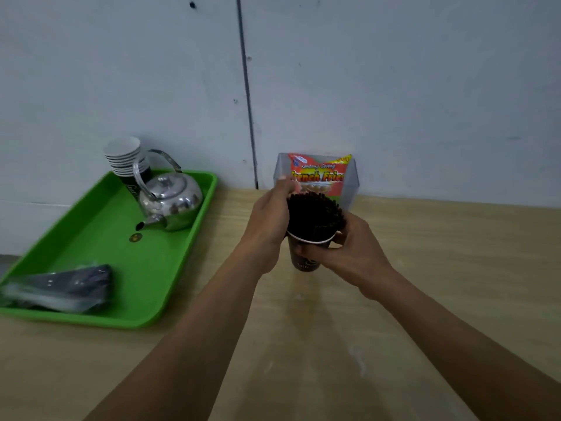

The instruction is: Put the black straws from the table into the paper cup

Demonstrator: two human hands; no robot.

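The black straws (314, 214) stand as a dense bundle in the dark paper cup (306, 253), their upper ends fanning out above its white rim. The cup stands upright on the wooden table (425, 268).

My right hand (346, 253) grips the cup: thumb across its near face, fingers curled around the right side at rim height, clamped on the wall. My left hand (268, 220) is pressed flat against the left side of the straw bundle, fingers together and extended upward, thumb out of view behind the palm. I cannot tell whether these fingers wrap behind the bundle.

Directly behind the cup, against the wall, a clear plastic container (349, 183) holds a red and orange snack packet (318, 171) printed "French Fries".

Left of the cup, a green tray (100, 238) lies on the table. Contents: at its far end, a stack of paper cups (126, 156), tilted; just beside the stack, a polished metal kettle (170, 199), spout pointing toward me; at the near end, a clear plastic bag (60, 288) of dark items, blurred, contents not identifiable. A small round mark (135, 237) on the tray floor sits just below the spout.
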